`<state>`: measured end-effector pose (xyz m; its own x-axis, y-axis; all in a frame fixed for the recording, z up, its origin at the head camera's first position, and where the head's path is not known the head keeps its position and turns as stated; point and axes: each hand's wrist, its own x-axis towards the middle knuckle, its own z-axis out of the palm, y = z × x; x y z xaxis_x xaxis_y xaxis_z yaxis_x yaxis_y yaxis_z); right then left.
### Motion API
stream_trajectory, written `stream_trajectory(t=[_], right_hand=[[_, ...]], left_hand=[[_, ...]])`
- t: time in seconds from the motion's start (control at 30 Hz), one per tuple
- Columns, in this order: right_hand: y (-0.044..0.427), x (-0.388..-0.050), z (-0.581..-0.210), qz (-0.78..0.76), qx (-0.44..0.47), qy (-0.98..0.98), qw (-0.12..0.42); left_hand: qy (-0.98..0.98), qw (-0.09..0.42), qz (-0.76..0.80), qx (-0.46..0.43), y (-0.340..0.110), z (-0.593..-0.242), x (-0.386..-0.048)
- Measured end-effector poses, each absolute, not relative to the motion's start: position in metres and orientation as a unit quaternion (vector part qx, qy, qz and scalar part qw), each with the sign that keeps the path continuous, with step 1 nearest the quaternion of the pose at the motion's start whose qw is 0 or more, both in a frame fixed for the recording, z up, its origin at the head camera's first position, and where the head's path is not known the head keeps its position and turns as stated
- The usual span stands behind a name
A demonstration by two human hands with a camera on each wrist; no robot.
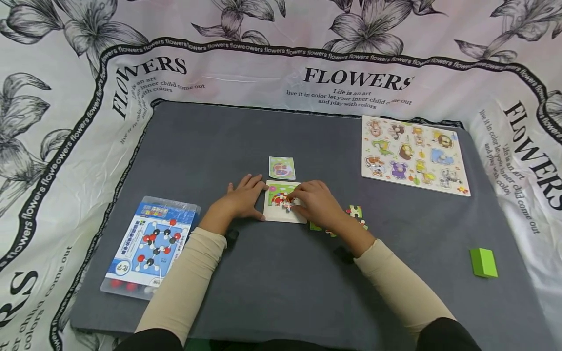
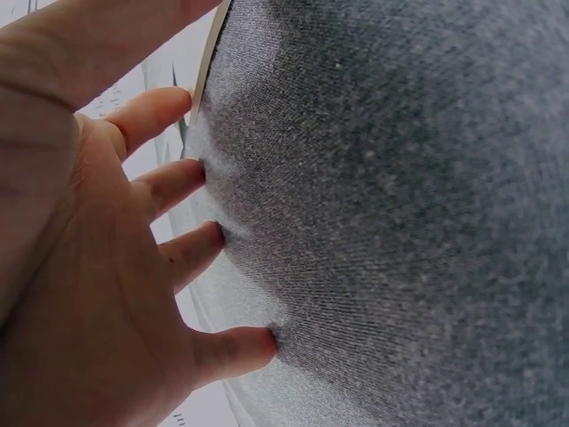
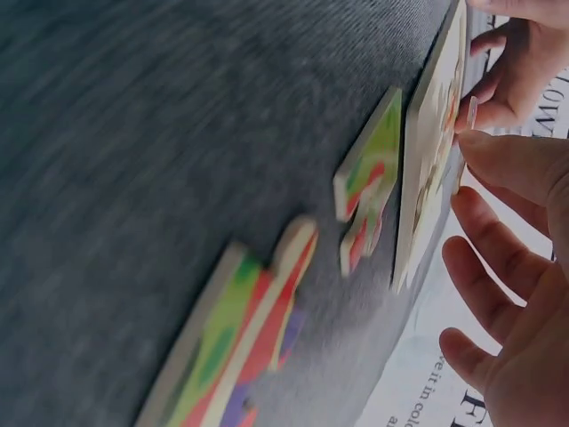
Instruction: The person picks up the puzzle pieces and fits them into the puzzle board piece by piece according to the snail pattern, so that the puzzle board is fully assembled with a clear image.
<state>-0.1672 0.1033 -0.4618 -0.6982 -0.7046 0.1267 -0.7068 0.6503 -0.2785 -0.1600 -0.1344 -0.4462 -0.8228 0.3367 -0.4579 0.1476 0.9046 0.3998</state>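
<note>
A small square jigsaw board lies mid-table, its upper part filled with green and red pieces. My left hand rests with spread fingers at the board's left edge; in the left wrist view its fingertips touch the grey cloth and the edge. Over the board my right hand pinches a jigsaw piece between thumb and forefinger, seen edge-on in the right wrist view. Loose jigsaw pieces lie right of the board, partly hidden under my right forearm. A picture card lies just beyond the board.
A larger animal picture board lies at the back right. Near the right edge stands a green block. A boxed molecule model set lies on the left, beside my left sleeve. Flower-printed cloth surrounds the grey tabletop.
</note>
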Motion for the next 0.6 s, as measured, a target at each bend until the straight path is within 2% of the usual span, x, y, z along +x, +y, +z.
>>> stream_trajectory(t=[0.33, 0.6], right_hand=[[0.094, -0.168, -0.47, 0.133, 0.378, -0.916, 0.003], [0.088, -0.167, -0.469, 0.102, 0.382, -0.918, 0.023]], left_hand=[[0.939, 0.265, 0.177, 0.128, -0.133, -0.45, -0.16], [0.938, 0.267, 0.177, 0.132, -0.136, -0.451, -0.16]])
